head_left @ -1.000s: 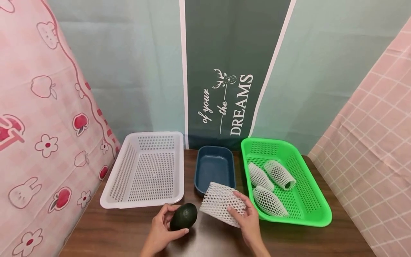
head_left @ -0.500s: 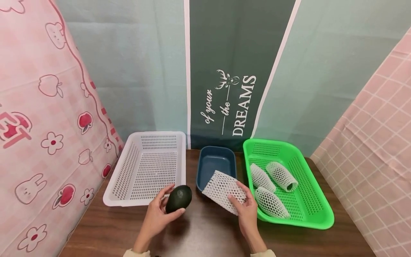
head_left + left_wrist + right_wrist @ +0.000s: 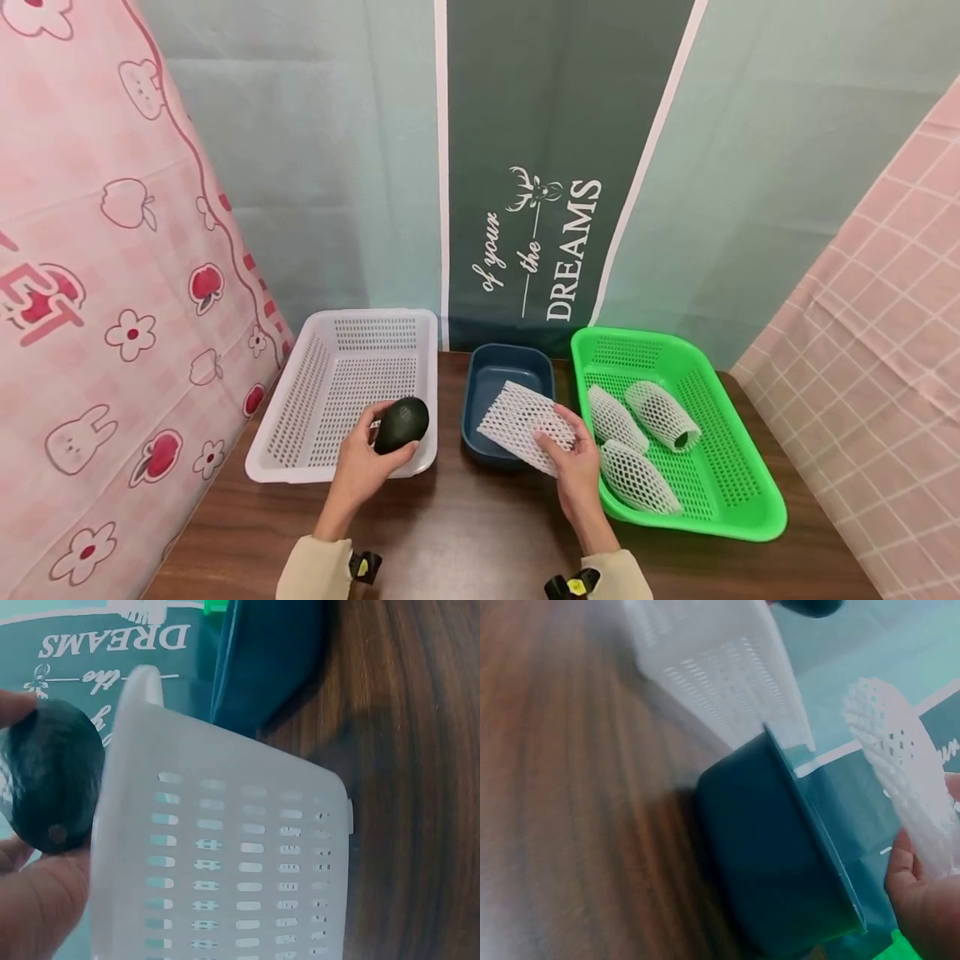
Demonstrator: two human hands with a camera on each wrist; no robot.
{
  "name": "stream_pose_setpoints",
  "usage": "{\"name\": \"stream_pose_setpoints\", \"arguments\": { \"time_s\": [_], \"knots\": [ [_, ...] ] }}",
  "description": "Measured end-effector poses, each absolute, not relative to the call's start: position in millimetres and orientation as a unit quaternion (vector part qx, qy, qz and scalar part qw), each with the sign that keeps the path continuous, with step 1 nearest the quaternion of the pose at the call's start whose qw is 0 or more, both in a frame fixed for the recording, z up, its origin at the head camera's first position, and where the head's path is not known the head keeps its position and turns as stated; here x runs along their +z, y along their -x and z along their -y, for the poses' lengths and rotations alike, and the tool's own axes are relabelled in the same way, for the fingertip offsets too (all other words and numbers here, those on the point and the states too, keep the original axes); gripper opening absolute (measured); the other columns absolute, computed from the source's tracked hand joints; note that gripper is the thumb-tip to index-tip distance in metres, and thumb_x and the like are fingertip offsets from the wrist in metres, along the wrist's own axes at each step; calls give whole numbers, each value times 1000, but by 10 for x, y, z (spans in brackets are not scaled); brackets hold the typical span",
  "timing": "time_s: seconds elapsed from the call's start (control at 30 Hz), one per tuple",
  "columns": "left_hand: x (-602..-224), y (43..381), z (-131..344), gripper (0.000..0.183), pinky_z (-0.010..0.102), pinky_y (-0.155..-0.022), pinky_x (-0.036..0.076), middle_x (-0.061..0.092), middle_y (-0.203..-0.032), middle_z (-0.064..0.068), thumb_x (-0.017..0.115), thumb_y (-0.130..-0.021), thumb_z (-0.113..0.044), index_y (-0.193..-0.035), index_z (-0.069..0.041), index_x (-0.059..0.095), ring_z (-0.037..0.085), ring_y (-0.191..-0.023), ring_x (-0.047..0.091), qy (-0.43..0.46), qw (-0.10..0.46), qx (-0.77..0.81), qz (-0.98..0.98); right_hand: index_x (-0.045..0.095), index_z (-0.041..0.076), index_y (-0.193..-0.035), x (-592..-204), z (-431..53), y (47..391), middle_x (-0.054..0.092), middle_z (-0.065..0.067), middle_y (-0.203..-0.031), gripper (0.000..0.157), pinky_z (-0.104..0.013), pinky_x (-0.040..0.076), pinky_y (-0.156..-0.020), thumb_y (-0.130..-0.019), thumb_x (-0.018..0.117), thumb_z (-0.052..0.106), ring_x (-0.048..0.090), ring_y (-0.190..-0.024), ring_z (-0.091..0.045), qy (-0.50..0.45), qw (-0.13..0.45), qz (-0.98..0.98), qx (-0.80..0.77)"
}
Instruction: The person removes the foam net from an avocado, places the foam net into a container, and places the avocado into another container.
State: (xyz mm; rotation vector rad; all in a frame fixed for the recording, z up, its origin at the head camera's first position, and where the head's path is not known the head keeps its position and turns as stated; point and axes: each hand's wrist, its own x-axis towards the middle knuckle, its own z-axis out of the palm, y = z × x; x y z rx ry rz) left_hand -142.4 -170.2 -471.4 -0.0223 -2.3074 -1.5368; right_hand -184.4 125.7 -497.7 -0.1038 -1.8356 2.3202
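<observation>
My left hand (image 3: 365, 458) grips a dark green avocado (image 3: 402, 423) over the near right corner of the white basket (image 3: 337, 477). In the left wrist view the avocado (image 3: 52, 776) sits between thumb and fingers, just above the basket's rim. A white foam net sleeve (image 3: 528, 425) is pinched flat between the thumb and fingers of my right hand (image 3: 577, 458). It hangs over the dark blue tub (image 3: 487, 454), hiding part of its inside. From the right wrist, the sleeve (image 3: 900, 761) appears above the tub's rim, apart from it.
At the right stands a green basket (image 3: 738, 467) with three net-wrapped fruits (image 3: 660, 414) in it. The wooden table (image 3: 465, 533) runs along the front. Patterned cloths hang at the back and both sides.
My left hand has carried the avocado up and left, from the table front to over the white basket. The right hand has lifted the net sleeve forward over the blue tub.
</observation>
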Motion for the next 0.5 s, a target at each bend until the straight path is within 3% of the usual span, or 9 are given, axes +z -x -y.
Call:
{"name": "stream_pose_setpoints", "arguments": {
  "time_s": [0.3,0.5],
  "knots": [
    [-4714,1639,1743,61,41,-74,46,60,-114,14,86,-70,-21,-123,-7,58,29,-90,59,-23,155,-506,848,56,7,-132,-4994,-1212,2008,51,-12,-130,57,-26,52,-76,-80,72,-9,56,-99,-22,43,49,648,758],
    [-4679,1777,1799,65,40,-78,46,58,-119,14,87,-70,-20,-127,-8,58,28,-93,57,-31,120,-510,851,56,7,-131,-5003,-1187,2139,51,-15,-130,57,-25,51,-76,-78,72,-9,54,-100,-25,39,54,677,732]
  ]
}}
